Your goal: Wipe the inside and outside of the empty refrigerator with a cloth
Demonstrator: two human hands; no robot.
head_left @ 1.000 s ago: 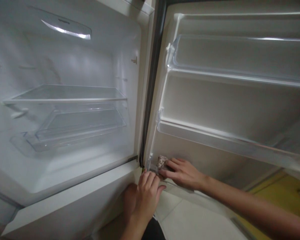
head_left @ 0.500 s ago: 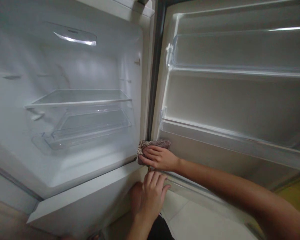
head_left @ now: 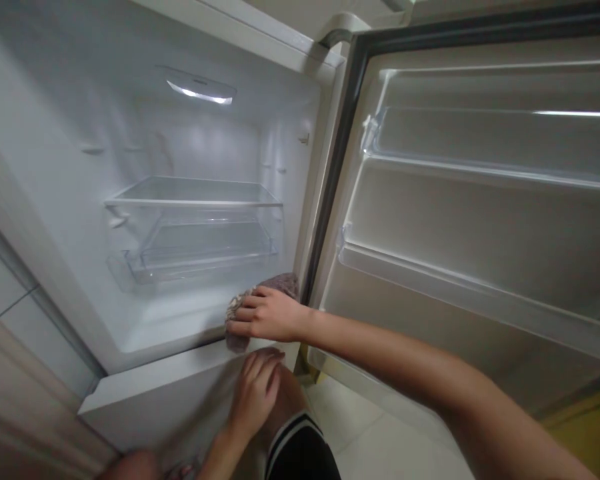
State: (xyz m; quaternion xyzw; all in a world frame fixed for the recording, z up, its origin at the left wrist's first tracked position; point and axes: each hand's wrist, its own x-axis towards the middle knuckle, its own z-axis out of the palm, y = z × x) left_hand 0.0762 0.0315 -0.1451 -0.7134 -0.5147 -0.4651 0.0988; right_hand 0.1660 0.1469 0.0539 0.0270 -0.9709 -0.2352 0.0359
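Note:
A brownish-grey cloth (head_left: pixel 283 284) with a patterned light patch lies bunched under my right hand (head_left: pixel 270 315). My right fingers are wrapped over it and press it on the front lower edge of the open fridge (head_left: pixel 180 350), near the hinge-side corner. Just below, my left hand (head_left: pixel 258 385) holds nothing. Its fingers are loosely bent and apart, close to the white front ledge (head_left: pixel 145 375) and over my knee. My right palm and part of the cloth are hidden.
Inside the fridge are a glass shelf (head_left: pixel 195 203) and a clear drawer (head_left: pixel 205 263) beneath it. The open door (head_left: pixel 480 220) stands on the right, with clear racks (head_left: pixel 480 283) and a dark gasket (head_left: pixel 330 193). Pale floor tiles (head_left: pixel 355 427) show below.
My right hand has slid the cloth left, from the door hinge gap onto the fridge's lower front edge. My left hand has moved left and lower. The view has shifted.

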